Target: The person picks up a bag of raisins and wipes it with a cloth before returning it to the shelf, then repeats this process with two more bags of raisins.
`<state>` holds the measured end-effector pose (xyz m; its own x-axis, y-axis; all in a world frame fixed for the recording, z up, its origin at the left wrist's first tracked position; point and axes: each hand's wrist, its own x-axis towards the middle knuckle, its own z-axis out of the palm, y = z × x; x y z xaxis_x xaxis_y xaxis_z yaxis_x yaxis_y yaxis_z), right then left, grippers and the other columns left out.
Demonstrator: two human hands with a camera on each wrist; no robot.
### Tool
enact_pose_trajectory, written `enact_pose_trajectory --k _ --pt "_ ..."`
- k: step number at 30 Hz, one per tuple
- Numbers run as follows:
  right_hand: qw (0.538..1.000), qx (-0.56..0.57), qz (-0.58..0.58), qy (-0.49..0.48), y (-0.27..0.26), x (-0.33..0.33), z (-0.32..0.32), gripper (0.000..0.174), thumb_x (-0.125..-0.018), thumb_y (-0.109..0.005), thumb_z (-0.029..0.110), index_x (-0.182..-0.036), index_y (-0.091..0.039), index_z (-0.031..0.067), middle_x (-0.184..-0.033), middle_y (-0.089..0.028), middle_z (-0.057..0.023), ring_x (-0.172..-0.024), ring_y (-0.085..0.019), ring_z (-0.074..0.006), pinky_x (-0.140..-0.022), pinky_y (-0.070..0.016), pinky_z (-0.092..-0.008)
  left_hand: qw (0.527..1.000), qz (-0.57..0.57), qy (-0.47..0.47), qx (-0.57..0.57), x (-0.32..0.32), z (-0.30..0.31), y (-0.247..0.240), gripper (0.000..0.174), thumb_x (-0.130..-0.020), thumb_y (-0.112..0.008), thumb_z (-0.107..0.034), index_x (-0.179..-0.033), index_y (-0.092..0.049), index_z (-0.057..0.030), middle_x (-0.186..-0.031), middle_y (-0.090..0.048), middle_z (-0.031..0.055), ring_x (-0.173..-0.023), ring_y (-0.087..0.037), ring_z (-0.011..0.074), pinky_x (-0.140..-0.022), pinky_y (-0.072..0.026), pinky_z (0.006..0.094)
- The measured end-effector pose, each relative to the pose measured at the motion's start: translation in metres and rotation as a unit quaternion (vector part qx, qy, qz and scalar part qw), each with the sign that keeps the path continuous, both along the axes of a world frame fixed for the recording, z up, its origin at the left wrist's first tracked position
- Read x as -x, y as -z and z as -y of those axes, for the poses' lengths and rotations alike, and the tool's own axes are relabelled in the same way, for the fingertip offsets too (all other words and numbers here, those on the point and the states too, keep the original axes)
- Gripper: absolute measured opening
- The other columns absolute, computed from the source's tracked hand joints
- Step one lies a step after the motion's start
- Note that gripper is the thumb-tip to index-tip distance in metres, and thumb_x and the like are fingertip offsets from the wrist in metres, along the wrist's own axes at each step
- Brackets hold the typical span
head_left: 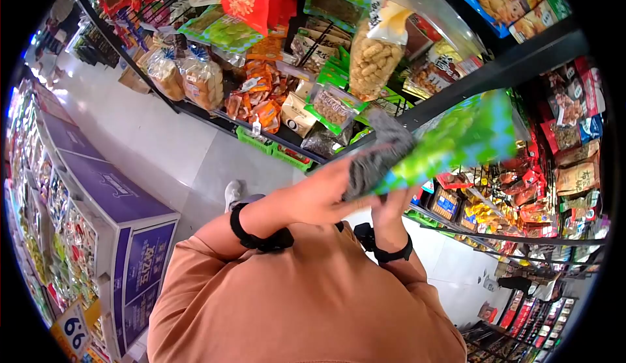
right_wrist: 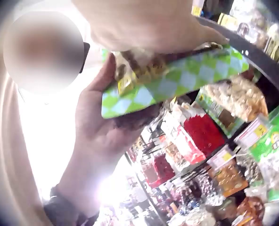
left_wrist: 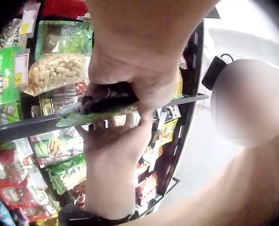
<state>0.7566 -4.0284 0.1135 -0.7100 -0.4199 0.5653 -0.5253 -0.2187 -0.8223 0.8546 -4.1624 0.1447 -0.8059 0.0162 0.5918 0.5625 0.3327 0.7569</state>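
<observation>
A flat green-and-blue checked food packet (head_left: 463,144), blurred in the head view, is held between both hands in front of the shelf. My left hand (head_left: 319,190) grips a dark grey, crumpled cloth-like thing (head_left: 385,151) against the packet. In the right wrist view, that hand's thumb lies over the packet's edge, with the dark thing below. My right hand (head_left: 391,210) holds the packet's near edge; in the right wrist view it reaches over the packet's brown-and-yellow printed face. The left wrist view shows the right hand (left_wrist: 116,146) under the packet, its fingertips partly hidden.
A black shelf edge (head_left: 482,69) runs close behind the packet. Above it lie a clear bag of peanuts (head_left: 375,60) and a red bag (head_left: 244,1). More snack bags hang at the right. A purple display stand (head_left: 98,187) stands at the left across a pale floor.
</observation>
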Motion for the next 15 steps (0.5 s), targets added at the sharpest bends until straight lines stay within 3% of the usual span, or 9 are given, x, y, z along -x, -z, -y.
enact_pose_trajectory --k 1,4,6,7,9,10,13,14,15 --pt "0.981 -0.141 -0.116 -0.066 0.052 0.015 -0.028 0.081 -0.085 -0.056 0.039 -0.142 -0.016 -0.0016 -0.144 -0.026 -0.0216 -0.134 -0.024 -0.0329 -0.107 -0.0204 -0.0452 0.997 0.032 0.075 -0.016 -0.004 0.002 0.004 0.062 -0.086 -0.065 -0.028 -0.135 -0.038 0.0003 -0.145 -0.024 0.0253 -0.13 -0.032 0.0403 -0.106 -0.0296 0.0432" --pt "0.983 -0.104 -0.113 -0.101 0.066 0.008 0.01 0.081 -0.085 -0.056 0.038 -0.142 -0.016 -0.0012 -0.144 -0.026 -0.0215 -0.134 -0.024 -0.0327 -0.107 -0.0206 -0.0451 0.992 -0.065 0.103 -0.027 -0.011 0.011 0.019 0.078 -0.086 -0.062 -0.039 -0.143 -0.024 -0.0012 -0.15 -0.008 0.0257 -0.139 -0.011 0.041 -0.11 -0.0189 0.0458" --pt "0.989 -0.067 -0.099 -0.086 0.043 -0.002 0.038 0.08 -0.085 -0.056 0.038 -0.142 -0.016 -0.001 -0.144 -0.026 -0.0214 -0.134 -0.024 -0.0326 -0.107 -0.0208 -0.045 0.988 0.017 0.128 0.08 -0.019 0.033 0.019 0.087 -0.089 -0.052 -0.048 -0.146 -0.008 -0.0007 -0.152 0.005 0.0233 -0.14 0.007 0.0395 -0.112 -0.0076 0.0473" --pt "0.992 -0.05 -0.091 -0.072 0.031 -0.007 0.049 0.08 -0.085 -0.056 0.038 -0.142 -0.015 -0.0009 -0.144 -0.026 -0.0213 -0.133 -0.025 -0.0325 -0.107 -0.0209 -0.0449 0.988 0.018 0.129 0.081 -0.02 0.042 0.018 0.087 -0.089 -0.052 -0.048 -0.146 -0.008 -0.0007 -0.152 0.005 0.0233 -0.14 0.007 0.0395 -0.112 -0.0076 0.0473" --pt "0.995 -0.02 -0.085 -0.041 0.011 -0.014 0.07 0.08 -0.085 -0.057 0.037 -0.142 -0.015 -0.0006 -0.144 -0.026 -0.0213 -0.133 -0.025 -0.0324 -0.107 -0.021 -0.0448 0.968 0.094 0.175 -0.151 -0.016 0.059 0.016 0.088 -0.092 -0.041 -0.055 -0.145 -0.003 0.0028 -0.152 0.01 0.0228 -0.141 0.01 0.0344 -0.113 -0.003 0.0432" --pt "0.996 -0.014 -0.086 -0.027 0.006 -0.015 0.08 0.08 -0.085 -0.057 0.037 -0.142 -0.015 -0.0005 -0.144 -0.026 -0.0212 -0.133 -0.025 -0.0323 -0.107 -0.0211 -0.0448 0.976 0.108 0.138 -0.127 -0.004 0.072 0.026 0.087 -0.093 -0.035 -0.056 -0.144 0.0 0.0057 -0.151 0.009 0.0231 -0.141 0.008 0.0308 -0.113 -0.0019 0.0391" --pt "0.996 -0.01 -0.088 0.001 -0.001 -0.023 0.107 0.079 -0.085 -0.057 0.036 -0.142 -0.015 -0.0001 -0.144 -0.026 -0.0211 -0.133 -0.025 -0.0322 -0.107 -0.0214 -0.0447 0.866 0.334 0.176 -0.328 0.005 0.094 0.049 0.085 -0.095 -0.03 -0.055 -0.143 0.001 0.007 -0.152 0.001 0.0193 -0.141 0.003 0.0265 -0.113 -0.0019 0.0337" --pt "0.996 -0.014 -0.086 0.001 0.003 -0.026 0.114 0.079 -0.085 -0.057 0.036 -0.142 -0.015 0.0 -0.144 -0.026 -0.021 -0.133 -0.025 -0.0321 -0.106 -0.0214 -0.0446 0.921 0.163 0.209 -0.287 0.008 0.102 0.027 0.081 -0.097 -0.03 -0.052 -0.144 0.0 0.0061 -0.152 -0.004 0.0178 -0.141 0.002 0.0244 -0.113 -0.0021 0.0324" --pt "0.996 -0.02 -0.086 -0.001 0.01 -0.029 0.119 0.079 -0.085 -0.057 0.036 -0.142 -0.015 0.0001 -0.144 -0.026 -0.021 -0.133 -0.025 -0.032 -0.106 -0.0215 -0.0446 0.94 0.135 0.169 -0.263 0.002 0.108 0.013 0.077 -0.098 -0.032 -0.048 -0.144 -0.002 0.0056 -0.152 -0.006 0.017 -0.141 0.0 0.0238 -0.113 -0.0034 0.0325"
